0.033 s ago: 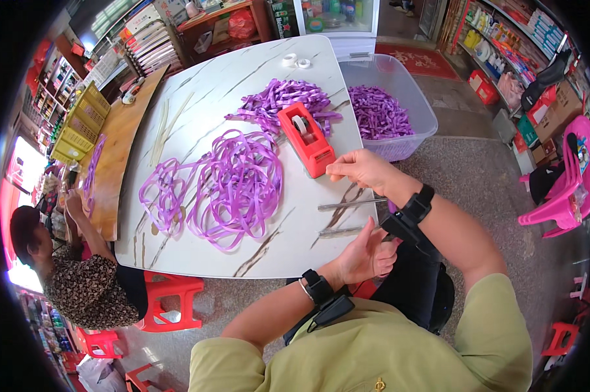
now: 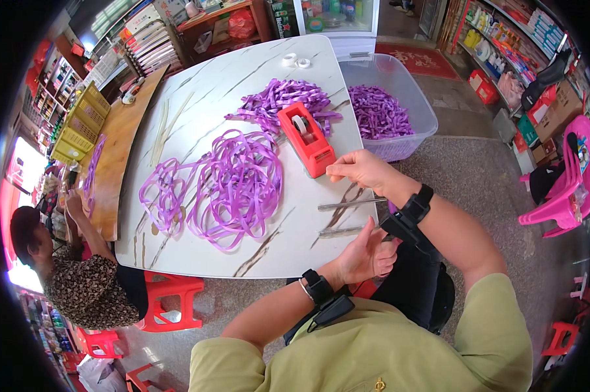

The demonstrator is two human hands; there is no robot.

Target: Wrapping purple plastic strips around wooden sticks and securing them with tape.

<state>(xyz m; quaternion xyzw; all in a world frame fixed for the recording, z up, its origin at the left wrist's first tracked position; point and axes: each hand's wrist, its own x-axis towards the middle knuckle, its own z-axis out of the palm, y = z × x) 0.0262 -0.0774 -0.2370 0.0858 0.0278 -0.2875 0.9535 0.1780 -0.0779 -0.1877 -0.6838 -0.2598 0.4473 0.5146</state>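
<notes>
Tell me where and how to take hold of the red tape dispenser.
Probably best: span the red tape dispenser across its long sides at the near end, coming from the right, beside the right hand. Its body is long and narrow, and that end is exposed; bunched purple straps crowd the far end.

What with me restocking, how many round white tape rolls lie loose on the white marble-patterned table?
2: left roll and right roll, side by side, far along the table; others may be hidden.
</notes>
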